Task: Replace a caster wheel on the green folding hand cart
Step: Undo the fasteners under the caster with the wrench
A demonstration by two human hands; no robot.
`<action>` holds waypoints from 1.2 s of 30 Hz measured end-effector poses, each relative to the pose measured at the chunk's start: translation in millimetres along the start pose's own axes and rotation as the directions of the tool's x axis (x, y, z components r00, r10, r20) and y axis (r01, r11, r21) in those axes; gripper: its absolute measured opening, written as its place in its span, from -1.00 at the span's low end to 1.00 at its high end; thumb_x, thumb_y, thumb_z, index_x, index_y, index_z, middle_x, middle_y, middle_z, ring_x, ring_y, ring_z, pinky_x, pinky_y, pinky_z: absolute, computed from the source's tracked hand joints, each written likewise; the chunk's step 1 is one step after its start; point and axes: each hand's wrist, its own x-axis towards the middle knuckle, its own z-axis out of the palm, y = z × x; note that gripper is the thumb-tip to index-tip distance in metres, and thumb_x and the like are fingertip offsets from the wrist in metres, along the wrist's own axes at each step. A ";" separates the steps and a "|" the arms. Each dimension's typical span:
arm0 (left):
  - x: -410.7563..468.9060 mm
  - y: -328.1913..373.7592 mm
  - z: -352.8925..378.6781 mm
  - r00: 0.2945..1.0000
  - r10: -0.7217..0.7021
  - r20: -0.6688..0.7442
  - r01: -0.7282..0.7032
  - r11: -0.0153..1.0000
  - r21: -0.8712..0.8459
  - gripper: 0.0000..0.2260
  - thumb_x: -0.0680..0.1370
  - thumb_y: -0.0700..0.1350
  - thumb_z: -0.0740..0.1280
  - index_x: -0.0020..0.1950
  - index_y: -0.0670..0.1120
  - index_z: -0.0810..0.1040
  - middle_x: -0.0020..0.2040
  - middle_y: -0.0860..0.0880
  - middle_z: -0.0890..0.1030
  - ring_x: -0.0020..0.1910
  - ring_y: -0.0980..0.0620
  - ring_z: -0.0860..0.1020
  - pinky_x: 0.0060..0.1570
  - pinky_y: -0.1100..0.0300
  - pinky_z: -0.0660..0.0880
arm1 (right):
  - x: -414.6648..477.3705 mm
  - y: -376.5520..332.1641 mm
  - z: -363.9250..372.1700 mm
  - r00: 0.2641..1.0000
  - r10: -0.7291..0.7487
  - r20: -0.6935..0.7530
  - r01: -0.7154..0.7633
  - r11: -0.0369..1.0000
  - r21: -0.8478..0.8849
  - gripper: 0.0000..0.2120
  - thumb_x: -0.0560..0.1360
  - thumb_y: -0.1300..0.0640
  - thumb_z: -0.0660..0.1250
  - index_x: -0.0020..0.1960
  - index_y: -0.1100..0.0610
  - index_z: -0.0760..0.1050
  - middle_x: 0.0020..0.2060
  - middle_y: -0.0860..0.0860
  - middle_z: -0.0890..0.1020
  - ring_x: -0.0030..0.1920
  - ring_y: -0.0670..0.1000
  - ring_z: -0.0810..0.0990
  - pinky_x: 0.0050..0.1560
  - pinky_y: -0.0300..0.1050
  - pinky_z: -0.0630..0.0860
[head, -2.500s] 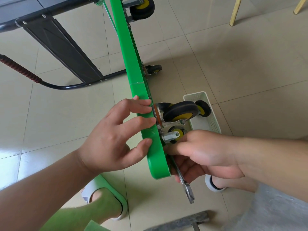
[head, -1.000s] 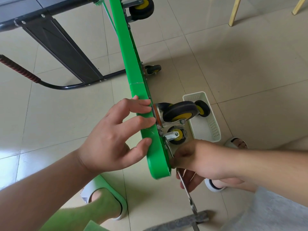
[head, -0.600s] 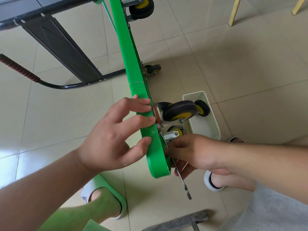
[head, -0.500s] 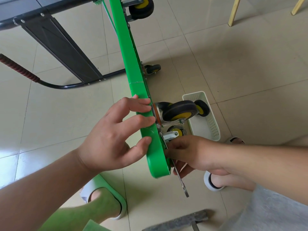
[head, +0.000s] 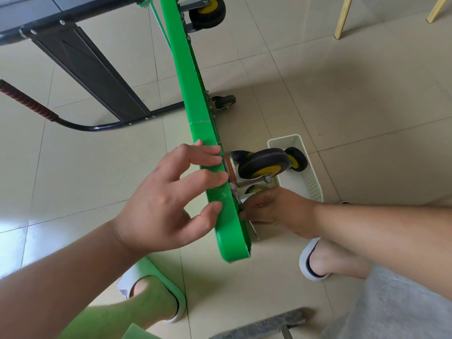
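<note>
Cart: the green cart deck (head: 195, 99) stood on its long edge on the tiled floor (head: 342, 94), running from the top of the view down toward the person, underside facing right.
Handle: the black handle frame (head: 97, 69) lay out to the left of the deck, low over the floor.
Left hand: the left hand (head: 166, 204) lay against the deck's near end, fingers straight across the upturned edge and thumb pressed on the side; an open grip, bracing only.
Caster: the caster wheel (head: 264, 165), black tyre on a yellow hub, stuck out to the right from its metal bracket on the underside, just beyond the left fingertips.
Right hand: the right hand (head: 276, 209) was tucked against the underside just below that bracket, fingers curled in a closed grip on a wrench (head: 254, 231).
Wrench: only a short flat metal end showed beneath the hand, close along the deck.
Basket: a white basket (head: 310, 182) sat on the floor behind the caster, with a spare wheel (head: 297, 159) at its far end.
Other casters: a far caster (head: 208, 11) and a small caster (head: 225, 102) were further up the deck.
Floor, near edge: a hammer (head: 264, 324) lay at the bottom of the view.
</note>
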 end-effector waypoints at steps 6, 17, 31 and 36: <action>0.1 0.2 0.5 1.000 0.001 0.001 -0.001 1.000 -0.005 -0.77 0.68 0.00 0.26 0.24 -0.11 0.53 0.26 -0.13 0.46 0.42 -0.13 0.52 0.45 -0.22 0.46 | 5.3 -0.7 -0.1 0.989 -0.103 -0.105 0.095 0.993 -0.076 -0.81 0.50 0.16 0.52 0.10 0.15 0.73 0.07 0.10 0.74 0.18 0.15 0.67 0.40 0.21 0.48; -0.5 -0.7 -0.2 1.000 -0.004 0.002 0.004 1.000 -0.001 -0.75 0.69 0.02 0.26 0.24 -0.11 0.54 0.26 -0.15 0.47 0.41 -0.15 0.53 0.47 -0.18 0.45 | -26.8 -20.7 2.3 0.999 -0.038 -0.020 0.017 0.772 -0.636 -0.77 0.61 -0.04 0.36 0.08 0.09 0.69 -0.03 0.05 0.73 -0.04 0.06 0.70 0.15 0.16 0.63; 0.5 1.0 0.5 1.000 -0.022 -0.004 0.022 1.000 -0.019 -0.74 0.69 0.04 0.25 0.24 -0.11 0.53 0.26 -0.13 0.46 0.43 -0.13 0.52 0.53 -0.10 0.40 | -92.6 -72.1 46.2 0.967 0.250 0.044 -0.253 0.965 0.071 -0.80 0.61 0.15 0.40 -0.11 0.27 0.61 -0.31 0.16 0.65 -0.34 0.09 0.64 -0.29 -0.11 0.63; 0.0 1.2 0.5 1.000 -0.016 -0.010 0.016 1.000 -0.020 -0.74 0.69 0.03 0.25 0.24 -0.11 0.53 0.26 -0.13 0.46 0.42 -0.14 0.52 0.53 -0.11 0.40 | -95.7 -82.7 50.8 0.960 0.277 0.042 -0.280 0.950 0.140 -0.79 0.64 0.12 0.35 -0.07 0.25 0.63 -0.35 0.13 0.64 -0.38 0.05 0.62 -0.32 -0.13 0.62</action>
